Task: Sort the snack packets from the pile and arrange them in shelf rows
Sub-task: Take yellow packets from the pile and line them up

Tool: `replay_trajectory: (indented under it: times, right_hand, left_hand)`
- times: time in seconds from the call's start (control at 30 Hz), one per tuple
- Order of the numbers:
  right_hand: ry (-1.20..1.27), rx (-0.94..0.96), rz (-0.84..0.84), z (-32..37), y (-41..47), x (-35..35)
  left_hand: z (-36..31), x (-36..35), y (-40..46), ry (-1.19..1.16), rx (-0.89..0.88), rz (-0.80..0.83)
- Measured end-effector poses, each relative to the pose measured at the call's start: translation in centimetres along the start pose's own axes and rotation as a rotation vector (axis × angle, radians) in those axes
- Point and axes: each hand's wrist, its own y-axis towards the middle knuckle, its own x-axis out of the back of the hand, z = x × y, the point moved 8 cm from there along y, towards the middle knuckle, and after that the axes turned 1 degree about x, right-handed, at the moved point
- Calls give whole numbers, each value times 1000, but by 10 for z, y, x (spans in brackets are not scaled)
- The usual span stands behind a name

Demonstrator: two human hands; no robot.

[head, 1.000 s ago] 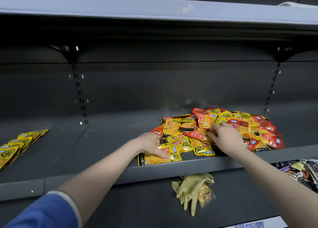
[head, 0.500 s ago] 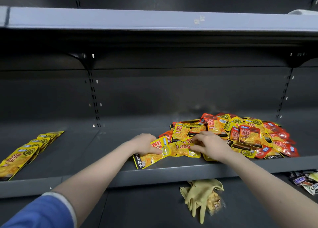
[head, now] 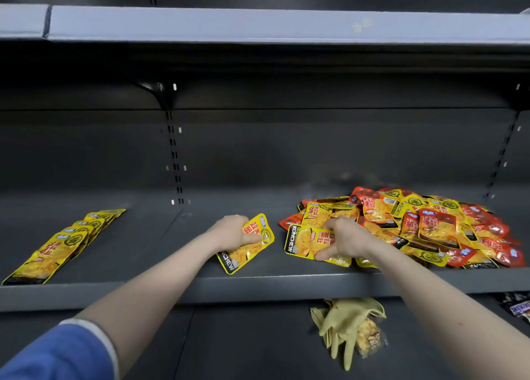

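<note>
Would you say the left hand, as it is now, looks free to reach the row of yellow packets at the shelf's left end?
Probably yes: bare shelf lies between the left hand and the row of yellow packets, though that hand already holds a yellow packet.

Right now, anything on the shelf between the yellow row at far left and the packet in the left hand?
Nothing. In the head view, bare dark shelf separates the yellow row from the packet gripped by the left hand.

Yellow-red packet pile (head: 415, 227) right; yellow row (head: 63, 242) left, overlapping.
</note>
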Motion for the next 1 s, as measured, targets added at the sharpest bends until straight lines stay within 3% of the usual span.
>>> replay_trajectory:
  times: [0.23,0.5,0.73,1.0]
  right_hand:
    - [316,73,-38,0,-4,2]
    - [498,48,-170,21,0,9]
    - [615,87,-174,92,27,8]
    - [617,109,-122,218,94,-25]
  left_hand:
    - [23,5,-14,-150,91,-159]
    - [56,32,-29,-274,164,-279]
    - [116,86,-36,-342,201,-397]
    - [236,144,-35,-356,203,-443]
